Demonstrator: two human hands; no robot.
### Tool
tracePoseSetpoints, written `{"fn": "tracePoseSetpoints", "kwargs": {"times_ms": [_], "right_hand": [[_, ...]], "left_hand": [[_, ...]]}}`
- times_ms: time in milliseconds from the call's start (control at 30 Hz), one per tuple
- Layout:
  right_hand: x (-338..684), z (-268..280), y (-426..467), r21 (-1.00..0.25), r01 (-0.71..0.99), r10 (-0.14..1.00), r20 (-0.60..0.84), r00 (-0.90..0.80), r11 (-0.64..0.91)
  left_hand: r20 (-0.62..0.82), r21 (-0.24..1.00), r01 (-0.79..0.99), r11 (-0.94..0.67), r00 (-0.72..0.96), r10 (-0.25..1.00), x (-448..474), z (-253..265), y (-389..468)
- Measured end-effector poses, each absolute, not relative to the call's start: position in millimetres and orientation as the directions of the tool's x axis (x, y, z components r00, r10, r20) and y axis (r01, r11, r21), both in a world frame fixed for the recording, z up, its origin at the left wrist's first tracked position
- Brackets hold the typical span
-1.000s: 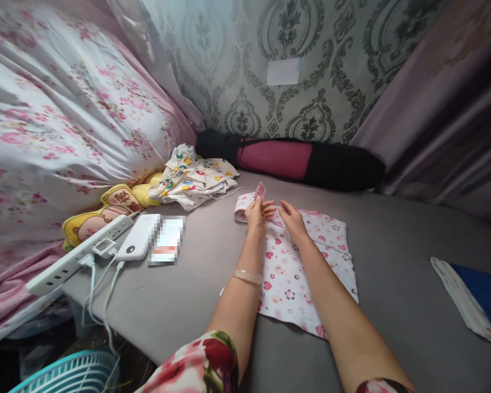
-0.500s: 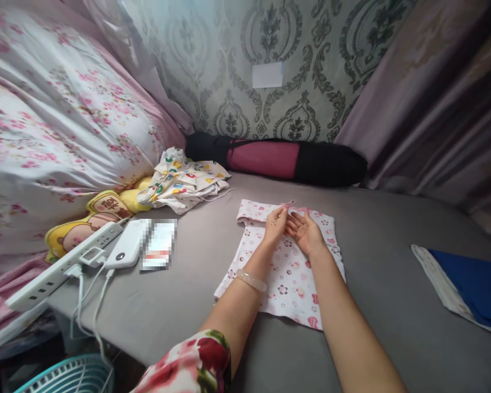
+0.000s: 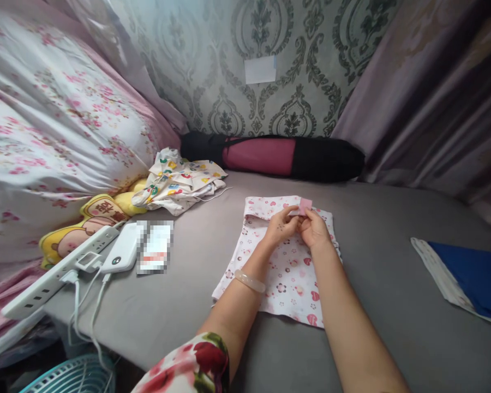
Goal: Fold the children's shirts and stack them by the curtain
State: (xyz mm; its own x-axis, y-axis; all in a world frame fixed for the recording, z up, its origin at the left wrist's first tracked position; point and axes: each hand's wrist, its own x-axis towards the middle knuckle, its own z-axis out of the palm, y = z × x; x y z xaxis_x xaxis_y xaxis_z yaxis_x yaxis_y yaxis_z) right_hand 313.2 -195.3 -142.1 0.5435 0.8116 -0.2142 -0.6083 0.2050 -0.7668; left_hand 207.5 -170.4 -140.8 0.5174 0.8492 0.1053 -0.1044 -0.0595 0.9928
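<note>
A white garment [image 3: 284,286] printed with pink hearts and small flowers lies flat on the grey sheet, its far edge folded over in a band. At that band a small pink tab [image 3: 306,204] stands up. My left hand [image 3: 282,226], with a pale bangle at the wrist, has its fingertips closed on the tab's left side. My right hand [image 3: 314,228] pinches the tab's lower edge from the right, palm partly up. The two hands touch or nearly touch. Whether the tab is sewn on cannot be made out.
Left are a crumpled printed cloth [image 3: 180,180], a yellow cartoon cushion [image 3: 69,240], a power strip [image 3: 61,273], a white power bank [image 3: 123,248] with cables and a blurred phone-like item [image 3: 155,248]. A black-and-maroon roll [image 3: 262,156] lies behind, blue folded fabric [image 3: 470,278] right, a teal basket [image 3: 65,376] below.
The pink tab now stands upright and shows its flat face. My right hand has closed from open fingers to a pinch on it, and my left fingers have shifted slightly right.
</note>
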Motion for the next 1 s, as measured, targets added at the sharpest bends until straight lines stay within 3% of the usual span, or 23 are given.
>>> {"fn": "tracePoseSetpoints", "kwargs": {"times_ms": [167,300,533,800,1000], "right_hand": [[324.3,-135.9,-200.2,-0.701,-0.664,0.785,-0.247,0.568,0.26],[332.7,-135.5,-203.3,-0.721,-0.641,0.735,-0.28,0.617,0.263],[342.1,-135.3,-205.8,-0.822,-0.555,0.539,-0.41,0.736,0.132],[350.3,-148.2,-212.9,-0.962,-0.248,0.379,-0.271,0.885,-0.11],[368.0,-161.5,-215.8,-0.909,0.129,0.413,-0.05,0.909,-0.396]], "left_hand": [[0.101,0.992,0.036,-0.123,0.377,0.921,202.2,-146.8,-158.3],[-0.051,0.991,0.132,0.022,0.219,0.975,196.4,-154.0,-148.2],[-0.261,0.965,0.018,0.26,0.093,0.961,188.3,-160.7,-133.9],[-0.276,0.954,-0.096,0.283,0.073,0.958,184.1,-159.6,-130.4],[-0.305,0.944,-0.12,0.309,0.052,0.951,178.5,-150.6,-128.7]]}}
